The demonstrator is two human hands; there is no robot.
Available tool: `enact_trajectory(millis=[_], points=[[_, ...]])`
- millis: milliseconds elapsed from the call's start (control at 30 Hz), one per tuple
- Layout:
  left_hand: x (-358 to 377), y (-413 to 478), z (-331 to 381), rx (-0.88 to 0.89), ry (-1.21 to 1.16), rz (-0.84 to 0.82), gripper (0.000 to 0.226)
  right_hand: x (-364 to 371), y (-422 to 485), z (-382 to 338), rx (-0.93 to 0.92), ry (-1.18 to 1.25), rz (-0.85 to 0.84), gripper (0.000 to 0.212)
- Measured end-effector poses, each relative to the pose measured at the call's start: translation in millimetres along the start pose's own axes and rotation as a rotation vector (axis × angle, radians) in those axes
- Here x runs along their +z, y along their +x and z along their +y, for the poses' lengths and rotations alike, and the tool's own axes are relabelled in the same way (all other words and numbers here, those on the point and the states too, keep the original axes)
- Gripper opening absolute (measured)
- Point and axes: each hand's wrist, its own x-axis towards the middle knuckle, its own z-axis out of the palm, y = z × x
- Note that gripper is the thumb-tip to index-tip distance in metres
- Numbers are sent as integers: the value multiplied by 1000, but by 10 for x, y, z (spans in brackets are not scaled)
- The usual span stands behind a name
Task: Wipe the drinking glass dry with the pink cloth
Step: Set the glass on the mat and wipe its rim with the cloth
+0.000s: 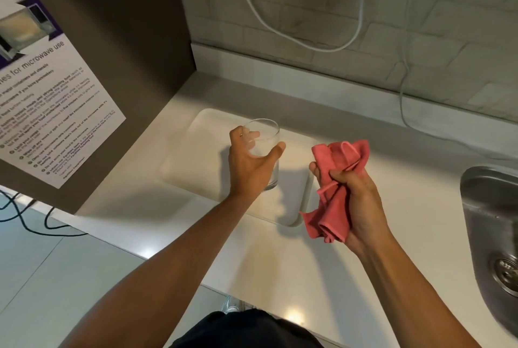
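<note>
At frame centre, the drinking glass (265,151) is gripped by the left hand (246,162), seemingly above the desk (378,235); the pink cloth (336,188), just right, is bunched in the right hand (356,202). A wet wall could slip when rubbed.

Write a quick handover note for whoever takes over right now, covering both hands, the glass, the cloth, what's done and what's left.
Left hand: gripping the drinking glass from the side, upright, over the white tray on the counter.
Right hand: clutching the bunched pink cloth, held apart from the glass.
Done: both items picked up.
Left: bring the cloth to the glass and wipe it dry, inside and out; no contact yet.
</note>
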Motion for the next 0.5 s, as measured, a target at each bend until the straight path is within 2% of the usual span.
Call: enact_trajectory(millis=[133, 300, 500], points=[[-29, -18, -178, -9, -5, -9, 72, -33, -8, 0, 39, 12, -4, 47], [-52, -56, -289, 58, 54, -48, 73, -44, -26, 19, 40, -135, 98, 18], [-37, -75, -340, 99, 85, -119, 75, -33, -77, 53, 6, -208, 112, 14]])
